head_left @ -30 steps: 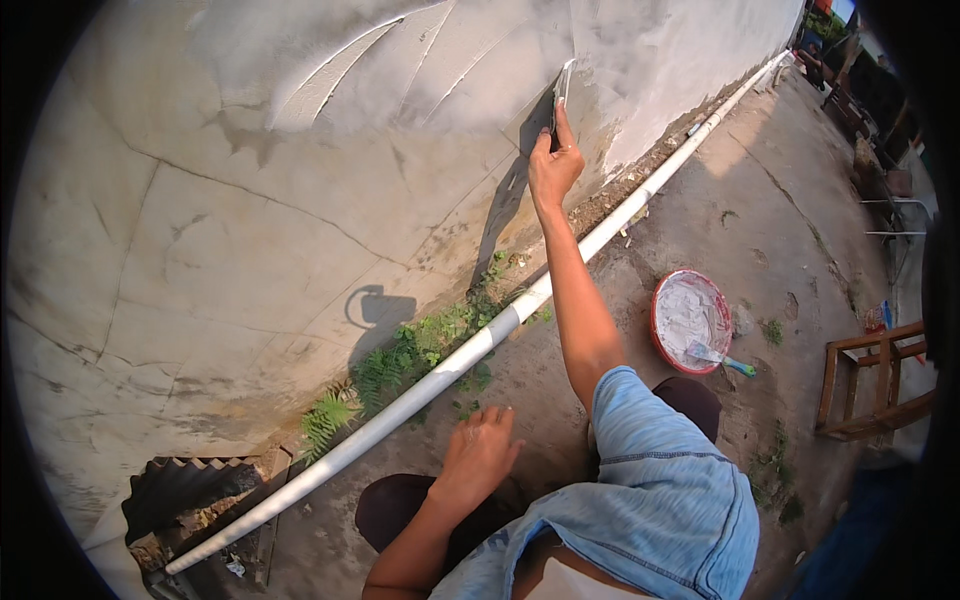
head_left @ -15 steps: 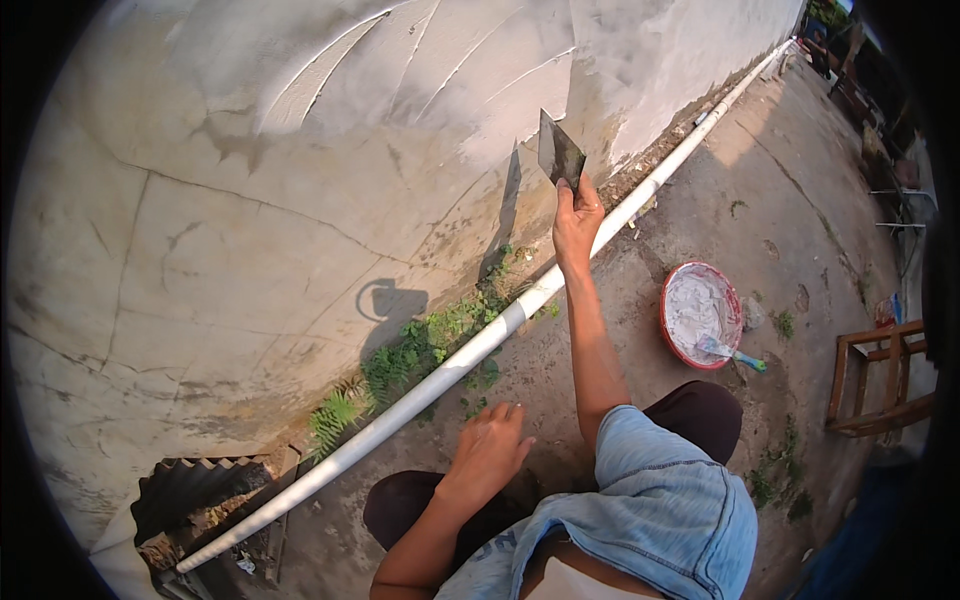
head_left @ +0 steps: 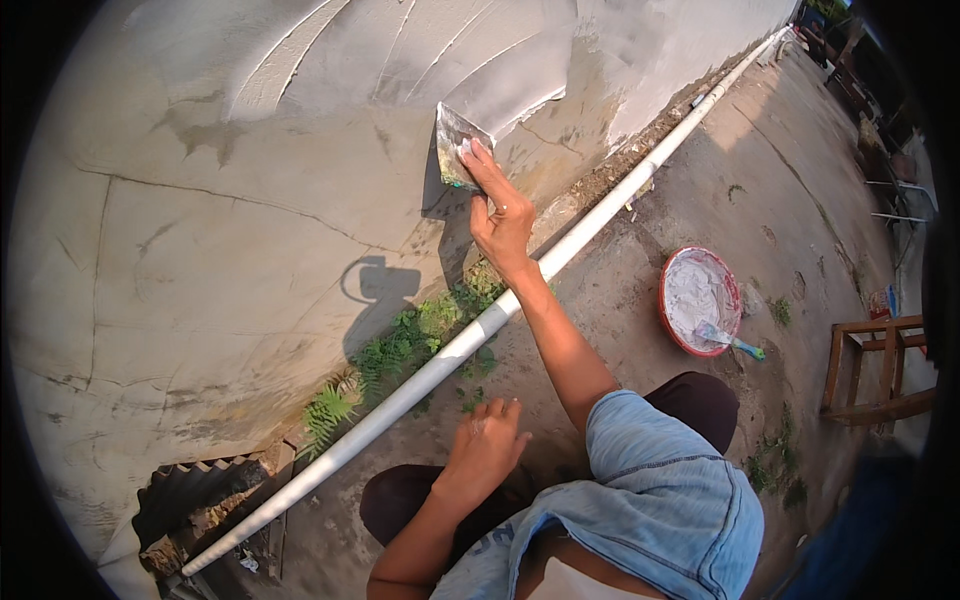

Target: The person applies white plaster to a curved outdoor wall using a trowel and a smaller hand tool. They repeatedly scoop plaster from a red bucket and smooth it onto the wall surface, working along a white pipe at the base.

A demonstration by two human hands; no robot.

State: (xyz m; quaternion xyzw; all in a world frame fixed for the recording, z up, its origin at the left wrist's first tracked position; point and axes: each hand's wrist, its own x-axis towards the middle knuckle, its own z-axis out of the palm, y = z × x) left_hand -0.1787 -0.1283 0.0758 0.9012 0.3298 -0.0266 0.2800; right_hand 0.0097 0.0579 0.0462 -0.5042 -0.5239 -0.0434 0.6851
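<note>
Pressing a flat metal putty blade (head_left: pixel 458 146) onto the grey plastered wall (head_left: pixel 250 200) at twelve o'clock, our right hand (head_left: pixel 503 222) keeps its grip closed on it; our left hand (head_left: pixel 487 447) rests loosely open.

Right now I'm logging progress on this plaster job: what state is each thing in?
Scraper blade: pressed flat on the wall, smeared.
Right hand: gripping the scraper blade.
Left hand: empty, resting on the knee.
Wall: cracked, partly skimmed.
Red basin: holding white plaster.
White pipe: lying along the wall's foot.
</note>
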